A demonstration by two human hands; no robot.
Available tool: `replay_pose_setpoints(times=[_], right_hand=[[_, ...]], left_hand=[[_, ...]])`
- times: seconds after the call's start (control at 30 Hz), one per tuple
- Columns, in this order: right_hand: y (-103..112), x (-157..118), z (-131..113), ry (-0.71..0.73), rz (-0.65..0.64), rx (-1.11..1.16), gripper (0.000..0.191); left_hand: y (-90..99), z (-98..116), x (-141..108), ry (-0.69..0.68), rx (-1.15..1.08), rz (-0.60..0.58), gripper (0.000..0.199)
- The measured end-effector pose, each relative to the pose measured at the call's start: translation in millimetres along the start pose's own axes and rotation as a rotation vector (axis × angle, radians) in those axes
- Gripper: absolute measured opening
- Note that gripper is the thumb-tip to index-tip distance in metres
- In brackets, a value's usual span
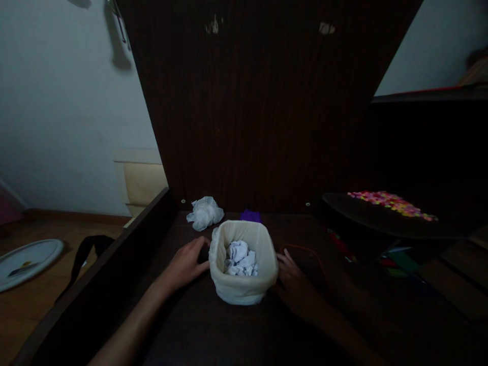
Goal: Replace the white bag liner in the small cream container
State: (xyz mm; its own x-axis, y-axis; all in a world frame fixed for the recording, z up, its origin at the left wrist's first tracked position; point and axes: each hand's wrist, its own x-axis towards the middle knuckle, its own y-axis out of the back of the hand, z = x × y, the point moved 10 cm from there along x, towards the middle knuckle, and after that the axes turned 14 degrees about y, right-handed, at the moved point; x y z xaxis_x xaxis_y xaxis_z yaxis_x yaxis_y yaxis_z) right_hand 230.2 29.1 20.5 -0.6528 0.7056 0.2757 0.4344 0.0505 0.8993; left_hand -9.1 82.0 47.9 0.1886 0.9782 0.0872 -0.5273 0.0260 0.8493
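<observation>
A small trash bin stands upright on the dark wooden surface, lined with a whitish plastic bag folded over its rim. Crumpled white paper lies inside it. My left hand is against the bin's left side, thumb and fingers apart along the liner. On the opposite side, my right hand presses its fingers to the bin wall, one finger raised; part of this hand is in deep shadow. Between them the two hands hold the bin.
Behind the bin lie a crumpled translucent plastic bag and a purple item. A dark panel rises at the back, and a raised board edges the left. Pink and yellow pieces sit on a dark shelf at right.
</observation>
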Motion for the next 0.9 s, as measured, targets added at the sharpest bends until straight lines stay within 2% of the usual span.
replay_pose_setpoints(times=[0.13, 0.3, 0.4, 0.53, 0.73, 0.9], right_hand=[[6, -1, -3, -0.012, 0.005, 0.086, 0.037], [17, -6, -11, -0.015, 0.124, 0.279, 0.045], [18, -15, -3, -0.116, 0.229, 0.373, 0.051], [19, -25, 2, -0.216, 0.333, 0.445, 0.058], [28, -35, 1, -0.232, 0.424, 0.442, 0.065], [34, -41, 6, -0.206, 0.496, 0.393, 0.066]], left_hand=[[-6.3, -1, 1, 0.043, -0.104, -0.126, 0.017], [-5.4, 13, -5, 0.008, -0.309, -0.278, 0.031], [5.0, 13, -8, 0.055, -0.418, -0.271, 0.033], [10.4, 1, -10, 0.082, -0.542, -0.268, 0.044], [2.5, -28, -11, 0.154, -0.684, -0.252, 0.069], [-3.6, -34, -24, 0.287, -0.953, -0.208, 0.075]])
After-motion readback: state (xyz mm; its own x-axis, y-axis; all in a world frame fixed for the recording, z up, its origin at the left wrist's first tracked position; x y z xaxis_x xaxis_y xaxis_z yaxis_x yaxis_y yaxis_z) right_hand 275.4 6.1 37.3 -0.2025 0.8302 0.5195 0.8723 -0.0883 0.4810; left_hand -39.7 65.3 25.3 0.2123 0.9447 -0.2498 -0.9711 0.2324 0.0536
